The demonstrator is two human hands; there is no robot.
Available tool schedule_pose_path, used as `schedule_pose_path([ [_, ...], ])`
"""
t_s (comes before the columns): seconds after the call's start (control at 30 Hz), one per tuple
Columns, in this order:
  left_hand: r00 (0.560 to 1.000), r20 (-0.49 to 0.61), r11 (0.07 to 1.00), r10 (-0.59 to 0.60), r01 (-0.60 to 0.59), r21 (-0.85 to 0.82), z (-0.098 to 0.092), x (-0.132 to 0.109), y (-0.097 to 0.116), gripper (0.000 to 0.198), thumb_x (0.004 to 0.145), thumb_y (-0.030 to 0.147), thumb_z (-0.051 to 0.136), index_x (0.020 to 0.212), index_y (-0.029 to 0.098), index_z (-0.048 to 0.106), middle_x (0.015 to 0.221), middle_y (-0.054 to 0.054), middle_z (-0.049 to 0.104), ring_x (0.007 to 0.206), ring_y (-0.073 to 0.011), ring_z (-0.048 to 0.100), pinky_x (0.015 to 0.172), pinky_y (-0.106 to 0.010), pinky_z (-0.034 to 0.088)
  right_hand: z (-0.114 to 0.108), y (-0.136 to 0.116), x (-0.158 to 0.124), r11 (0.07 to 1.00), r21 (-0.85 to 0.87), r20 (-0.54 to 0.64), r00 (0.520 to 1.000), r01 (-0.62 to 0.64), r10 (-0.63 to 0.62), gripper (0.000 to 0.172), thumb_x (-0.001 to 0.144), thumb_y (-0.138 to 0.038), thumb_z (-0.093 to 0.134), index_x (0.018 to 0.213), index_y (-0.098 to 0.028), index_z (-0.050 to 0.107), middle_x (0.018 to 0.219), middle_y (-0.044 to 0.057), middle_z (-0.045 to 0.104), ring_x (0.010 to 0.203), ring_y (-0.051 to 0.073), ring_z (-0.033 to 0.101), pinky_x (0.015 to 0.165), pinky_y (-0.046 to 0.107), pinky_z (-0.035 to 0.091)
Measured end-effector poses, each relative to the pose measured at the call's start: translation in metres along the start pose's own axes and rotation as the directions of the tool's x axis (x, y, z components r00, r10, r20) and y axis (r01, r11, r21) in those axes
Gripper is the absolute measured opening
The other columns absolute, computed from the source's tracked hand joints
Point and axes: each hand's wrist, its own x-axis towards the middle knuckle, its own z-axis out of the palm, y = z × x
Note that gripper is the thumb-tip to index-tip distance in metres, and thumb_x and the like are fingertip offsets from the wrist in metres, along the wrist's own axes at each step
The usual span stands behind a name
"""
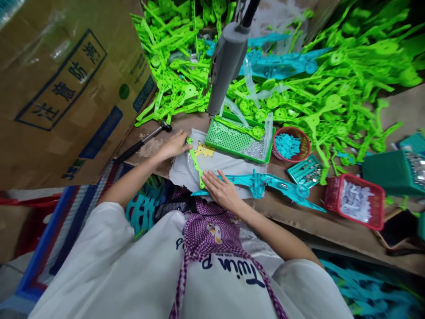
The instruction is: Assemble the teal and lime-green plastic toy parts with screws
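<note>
On a grey cloth with a yellow cartoon figure lies a slim bright green plastic part. My left hand has its fingers closed at the far end of it. At the near end, my right hand lies flat, its fingers stretched out and touching the part's edge. A translucent blue plastic piece stretches to the right from beneath my right hand. Just beyond the cloth stands a green perforated tray holding small metal pieces and another green part.
A grey power screwdriver hangs above the tray. Green parts are heaped at the back. A hammer and a large carton are at left. Red baskets and a green bin stand at right.
</note>
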Motion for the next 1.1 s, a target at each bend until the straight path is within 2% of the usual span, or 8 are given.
schedule_pose_path([
  [0.17, 0.99, 0.117, 0.939, -0.077, 0.111, -0.324, -0.015, 0.015, -0.004, 0.031, 0.066, 0.033, 0.086, 0.083, 0.018, 0.064, 0.079, -0.003, 0.065, 0.084, -0.0243, 0.064, 0.078, -0.035, 0.052, 0.003, -0.002, -0.004, 0.997, 0.07, 0.02, 1.0, -0.019, 0.018, 0.049, 0.099, -0.02, 0.05, 0.148, -0.02, 0.051, 0.147, 0.012, 0.057, 0.142, 0.022, 0.051, 0.124, 0.051, 0.037],
  [0.37, 0.934, 0.258, 0.608, -0.248, 0.357, -0.709, -0.01, 0.01, -0.001, 0.028, 0.073, 0.04, 0.084, 0.071, 0.017, 0.067, 0.071, -0.005, 0.067, 0.071, -0.0175, 0.065, 0.067, -0.033, 0.055, 0.006, -0.001, -0.005, 0.995, 0.1, 0.004, 1.0, -0.019, 0.019, 0.05, 0.099, -0.019, 0.049, 0.149, -0.02, 0.05, 0.149, 0.011, 0.055, 0.144, 0.021, 0.049, 0.123, 0.047, 0.04],
  [0.47, 0.924, 0.22, 0.562, -0.312, 0.367, -0.742, -0.004, 0.01, 0.001, 0.03, 0.068, 0.039, 0.087, 0.066, 0.017, 0.066, 0.066, -0.005, 0.065, 0.066, -0.0163, 0.062, 0.064, -0.032, 0.056, 0.002, 0.001, -0.003, 0.994, 0.105, 0.003, 1.0, -0.005, 0.004, 0.047, 0.1, -0.02, 0.049, 0.146, -0.019, 0.053, 0.147, 0.011, 0.057, 0.142, 0.022, 0.052, 0.121, 0.046, 0.043],
  [0.67, 0.916, 0.176, 0.6, -0.361, 0.373, -0.708, -0.001, 0.01, 0.005, 0.031, 0.068, 0.037, 0.088, 0.073, 0.015, 0.066, 0.072, -0.005, 0.067, 0.065, -0.015, 0.062, 0.066, -0.032, 0.057, -0.011, 0.0, 0.004, 0.983, 0.162, 0.017, 0.997, -0.082, 0.08, 0.04, 0.103, -0.028, 0.046, 0.14, -0.021, 0.06, 0.145, 0.01, 0.059, 0.137, 0.023, 0.057, 0.123, 0.056, 0.036],
  [0.77, 0.94, -0.104, 0.782, -0.324, 0.205, -0.588, 0.007, -0.012, 0.016, 0.036, 0.076, 0.04, 0.082, 0.099, 0.016, 0.068, 0.095, -0.008, 0.072, 0.084, -0.0199, 0.069, 0.078, -0.037, 0.06, -0.015, -0.001, 0.004, 0.969, 0.205, 0.056, 0.99, -0.14, 0.131, 0.041, 0.103, -0.03, 0.045, 0.142, -0.022, 0.058, 0.146, 0.009, 0.058, 0.138, 0.024, 0.056, 0.125, 0.062, 0.027],
  [0.9, 0.913, -0.406, 0.961, -0.026, -0.089, -0.262, 0.034, -0.057, 0.033, 0.033, 0.089, 0.037, 0.069, 0.118, 0.022, 0.067, 0.135, -0.012, 0.062, 0.126, -0.0263, 0.059, 0.108, -0.046, 0.049, -0.032, -0.003, 0.006, 0.952, 0.258, 0.089, 0.985, -0.164, 0.146, 0.045, 0.102, -0.033, 0.048, 0.146, -0.027, 0.053, 0.147, 0.007, 0.059, 0.141, 0.025, 0.053, 0.124, 0.064, 0.029],
  [1.0, 0.916, -0.392, 0.96, 0.086, -0.182, -0.214, 0.058, -0.079, 0.039, 0.025, 0.094, 0.038, 0.062, 0.112, 0.023, 0.069, 0.138, -0.01, 0.062, 0.132, -0.0251, 0.056, 0.115, -0.049, 0.044, -0.065, 0.003, 0.034, 0.92, 0.3, -0.134, 0.944, -0.251, 0.302, 0.052, 0.104, -0.032, 0.042, 0.155, -0.032, 0.039, 0.151, 0.005, 0.056, 0.145, 0.023, 0.048, 0.124, 0.058, 0.035],
  [1.1, 0.892, -0.437, 0.953, 0.117, -0.224, -0.202, 0.075, -0.083, 0.037, 0.024, 0.096, 0.039, 0.059, 0.109, 0.022, 0.07, 0.135, -0.01, 0.064, 0.134, -0.0245, 0.056, 0.115, -0.049, 0.044, -0.1, 0.019, 0.095, 0.881, 0.321, -0.446, 0.764, -0.349, 0.465, 0.06, 0.105, -0.038, 0.035, 0.162, -0.029, 0.02, 0.164, 0.006, 0.038, 0.155, 0.024, 0.029, 0.125, 0.054, 0.035],
])
